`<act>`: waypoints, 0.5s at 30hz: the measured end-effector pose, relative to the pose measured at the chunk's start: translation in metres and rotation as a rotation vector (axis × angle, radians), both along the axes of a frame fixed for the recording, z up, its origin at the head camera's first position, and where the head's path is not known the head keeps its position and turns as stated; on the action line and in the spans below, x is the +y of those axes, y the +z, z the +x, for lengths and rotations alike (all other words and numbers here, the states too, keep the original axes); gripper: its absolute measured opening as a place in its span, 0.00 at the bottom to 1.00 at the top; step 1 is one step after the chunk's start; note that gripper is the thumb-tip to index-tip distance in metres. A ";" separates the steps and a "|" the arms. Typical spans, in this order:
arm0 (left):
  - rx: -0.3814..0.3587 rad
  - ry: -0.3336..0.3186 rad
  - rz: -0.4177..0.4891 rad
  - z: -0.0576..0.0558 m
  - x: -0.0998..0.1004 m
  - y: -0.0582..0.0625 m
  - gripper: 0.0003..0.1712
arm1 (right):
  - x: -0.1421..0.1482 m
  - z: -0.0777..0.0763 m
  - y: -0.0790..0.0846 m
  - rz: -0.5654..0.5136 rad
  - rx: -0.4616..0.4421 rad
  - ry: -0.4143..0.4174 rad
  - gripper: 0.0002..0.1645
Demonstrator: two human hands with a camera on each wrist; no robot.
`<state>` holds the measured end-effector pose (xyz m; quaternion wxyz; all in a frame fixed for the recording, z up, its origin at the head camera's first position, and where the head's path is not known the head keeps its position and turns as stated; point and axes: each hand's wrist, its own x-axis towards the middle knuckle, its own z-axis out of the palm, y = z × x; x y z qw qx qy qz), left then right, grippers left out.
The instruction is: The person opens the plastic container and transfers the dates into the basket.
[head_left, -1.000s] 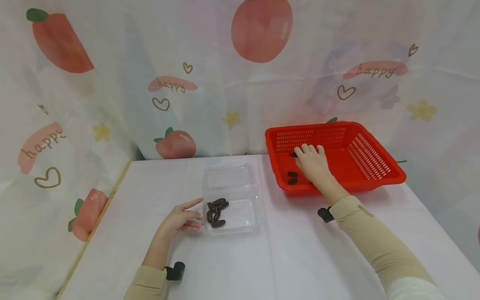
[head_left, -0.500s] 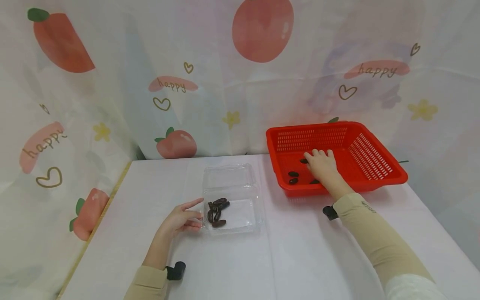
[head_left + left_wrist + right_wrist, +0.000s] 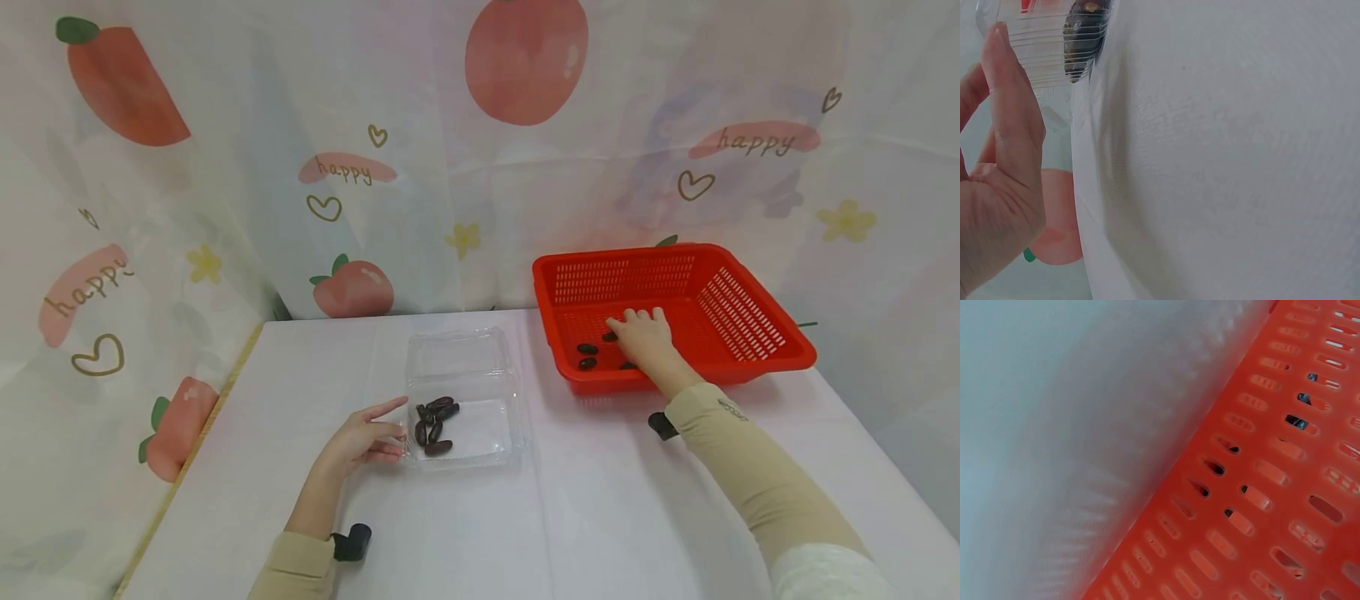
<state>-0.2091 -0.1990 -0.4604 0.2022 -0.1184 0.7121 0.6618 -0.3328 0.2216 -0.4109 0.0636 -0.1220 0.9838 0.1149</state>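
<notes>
My left hand [image 3: 363, 437] lies beside a clear plastic clamshell box [image 3: 487, 429], fingers fairly straight with the tips at its left wall. The left wrist view shows this hand [image 3: 1007, 162] along the box's ribbed side, where one date [image 3: 1084, 40] shows through. Several dark brown dates [image 3: 437, 447] lie in the left half of the box, whose lid stands open behind. Inside the red basket [image 3: 675, 372], my right hand [image 3: 648, 342] pinches a date [image 3: 611, 337], with the grip partly hidden. Other dates [image 3: 587, 349] lie left of and below this hand.
The basket is at the back right, its slotted side [image 3: 1241, 487] filling much of the right wrist view. A white cloth [image 3: 480, 533] covers the table. Behind it hangs a fruit-print curtain [image 3: 420, 100]. The table's left edge [image 3: 187, 458] shows.
My right hand has moved right and a little nearer inside the basket, and the date at its fingertips shifted the same way. The left hand and the box have stayed in place.
</notes>
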 end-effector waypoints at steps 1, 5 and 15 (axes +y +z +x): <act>-0.001 0.001 0.000 0.000 0.000 0.000 0.34 | 0.000 0.000 0.000 0.007 -0.010 -0.001 0.26; -0.002 0.003 0.000 0.000 0.000 0.000 0.34 | 0.000 -0.001 -0.003 0.016 -0.024 -0.003 0.26; -0.009 0.005 -0.011 0.000 -0.001 -0.001 0.33 | -0.001 -0.002 -0.003 -0.018 0.002 -0.008 0.27</act>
